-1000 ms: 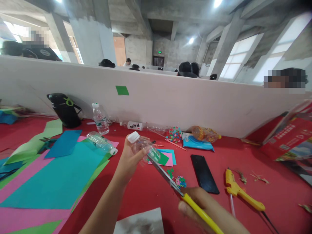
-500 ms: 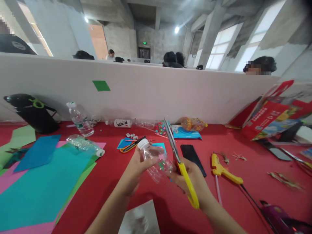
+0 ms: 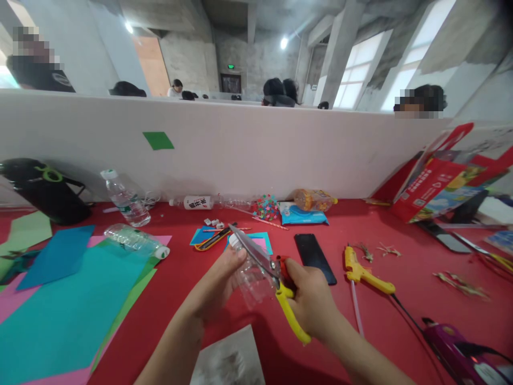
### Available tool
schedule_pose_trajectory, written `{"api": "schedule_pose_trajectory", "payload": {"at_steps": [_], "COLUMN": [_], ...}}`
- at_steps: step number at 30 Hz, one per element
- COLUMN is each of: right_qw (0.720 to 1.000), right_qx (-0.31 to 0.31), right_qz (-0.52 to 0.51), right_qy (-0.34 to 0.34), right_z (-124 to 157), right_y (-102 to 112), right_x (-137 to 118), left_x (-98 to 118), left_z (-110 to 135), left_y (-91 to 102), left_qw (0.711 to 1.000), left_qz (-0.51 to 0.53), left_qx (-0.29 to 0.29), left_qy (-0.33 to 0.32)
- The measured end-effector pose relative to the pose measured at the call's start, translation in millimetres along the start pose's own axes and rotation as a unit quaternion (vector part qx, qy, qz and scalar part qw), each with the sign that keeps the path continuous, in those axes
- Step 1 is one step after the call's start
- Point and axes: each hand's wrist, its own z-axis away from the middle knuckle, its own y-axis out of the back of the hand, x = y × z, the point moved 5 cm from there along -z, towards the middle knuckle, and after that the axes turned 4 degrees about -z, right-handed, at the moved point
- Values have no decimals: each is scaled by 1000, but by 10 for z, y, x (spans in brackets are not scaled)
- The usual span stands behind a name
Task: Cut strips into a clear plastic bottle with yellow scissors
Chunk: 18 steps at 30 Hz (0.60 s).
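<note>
One bottle (image 3: 252,283) sits in the left fingers (image 3: 239,256) above the near bench (image 3: 340,230), while the right fingers (image 3: 294,271) grip scissors (image 3: 291,313), whose blades (image 3: 256,251) now slant left over its capped end rather than pointing far, seemingly bringing it within reach.

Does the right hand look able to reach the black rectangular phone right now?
Probably yes: the black rectangular phone lies just beyond the right hand with nothing on it, though that hand would likely need to release the red-and-yellow-handled metal scissors.
</note>
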Motion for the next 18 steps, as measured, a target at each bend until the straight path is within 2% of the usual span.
{"api": "schedule_pose_trajectory", "payload": {"at_steps": [4,10,15,18], "right_qw": [1000,998,996,993], "right_qx": [-3,23,31,69], "right_qz": [7,15,72,100], "right_qy": [-6,-48,-40,-5], "right_z": [26,-44,-41,-8], "right_y": [12,156,175,191], "right_x": [50,103,85,63], "left_x": [31,30,-39,-51], "left_z": [-18,22,2,-29], "left_y": [4,95,151,121], "left_qw": [998,998,999,999], "left_qz": [-52,-69,-20,-12], "left_qx": [18,4,32,34], "left_qy": [-10,0,21,22]}}
